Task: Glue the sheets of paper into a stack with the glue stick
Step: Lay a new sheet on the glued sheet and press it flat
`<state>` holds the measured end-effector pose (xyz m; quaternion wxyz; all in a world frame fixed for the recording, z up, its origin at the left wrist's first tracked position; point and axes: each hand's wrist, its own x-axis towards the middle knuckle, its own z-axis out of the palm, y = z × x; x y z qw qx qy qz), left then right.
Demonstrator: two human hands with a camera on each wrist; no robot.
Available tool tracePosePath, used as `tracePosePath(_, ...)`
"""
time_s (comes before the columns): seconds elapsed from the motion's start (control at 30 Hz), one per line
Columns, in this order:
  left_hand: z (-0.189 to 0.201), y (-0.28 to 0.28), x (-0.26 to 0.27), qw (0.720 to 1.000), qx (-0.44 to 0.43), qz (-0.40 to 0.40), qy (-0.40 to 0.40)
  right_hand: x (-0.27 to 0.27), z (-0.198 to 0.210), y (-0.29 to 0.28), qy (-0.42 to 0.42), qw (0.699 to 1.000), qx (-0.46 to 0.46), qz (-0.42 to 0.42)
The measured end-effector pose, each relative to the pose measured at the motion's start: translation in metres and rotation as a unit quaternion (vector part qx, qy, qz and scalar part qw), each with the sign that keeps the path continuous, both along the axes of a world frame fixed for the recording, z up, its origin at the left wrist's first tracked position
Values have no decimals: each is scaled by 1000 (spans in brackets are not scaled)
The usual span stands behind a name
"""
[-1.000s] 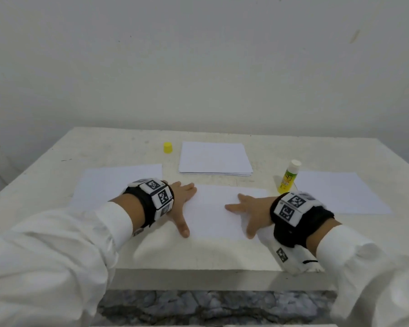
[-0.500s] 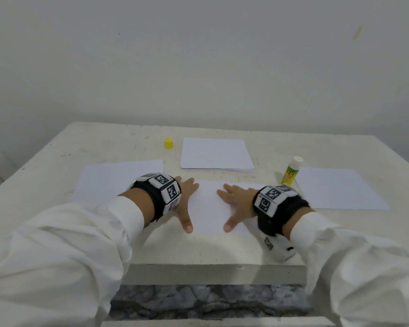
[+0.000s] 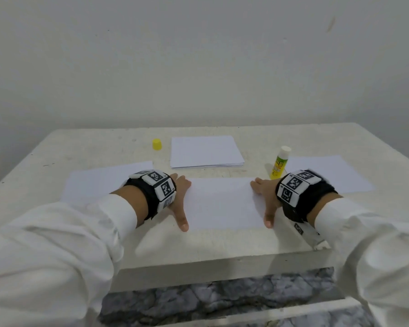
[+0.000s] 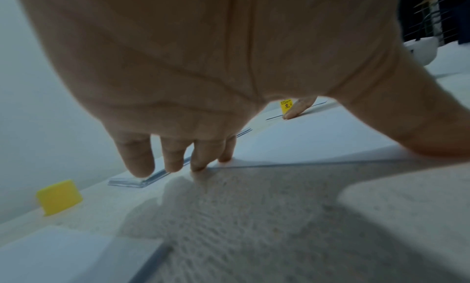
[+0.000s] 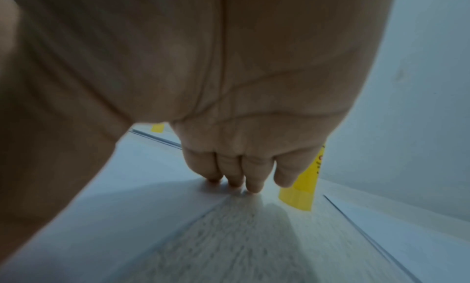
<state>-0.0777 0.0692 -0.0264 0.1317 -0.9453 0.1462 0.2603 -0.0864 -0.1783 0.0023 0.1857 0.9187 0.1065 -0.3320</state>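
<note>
Left hand (image 3: pixel 178 199) and right hand (image 3: pixel 265 197) are pressing flat, fingers straight, on the centre sheet's (image 3: pixel 222 204) side edges; the uncapped glue stick (image 3: pixel 279 162) is standing at two o'clock of it

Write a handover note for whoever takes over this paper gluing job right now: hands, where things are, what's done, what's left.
Left hand: flat, open, pressing the left edge of the centre sheet.
Right hand: flat, open, pressing its right edge.
Glue stick: upright, uncapped, beside the right hand; its yellow cap sits far left of the paper pile.
Loose sheets: one on the left, one on the right.
Done: the centre sheet is being pressed flat.
Left: glue on the remaining sheets, then recap the stick.
</note>
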Motion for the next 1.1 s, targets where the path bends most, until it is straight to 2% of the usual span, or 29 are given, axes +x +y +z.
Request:
tracePosePath(0.07,3,-3,-2,1000,-14,14,-4,0,1,3,-11,1000,-1,-1)
tracePosePath(0.27,-2,-5,-4,982,-133,133,-17,7,-7,6,-16,1000,-13,6)
tracePosePath(0.47,5,-6,-5,981,-133,132,-41,10,-9,-1,-28,999,16,22)
tracePosePath(0.83,20,-18,-14,989,-48,141,-10,6,-6,-7,-22,998,57,28)
tracePosePath(1.1,24,-23,-17,984,-83,156,-10,7,-7,-12,-12,996,78,30)
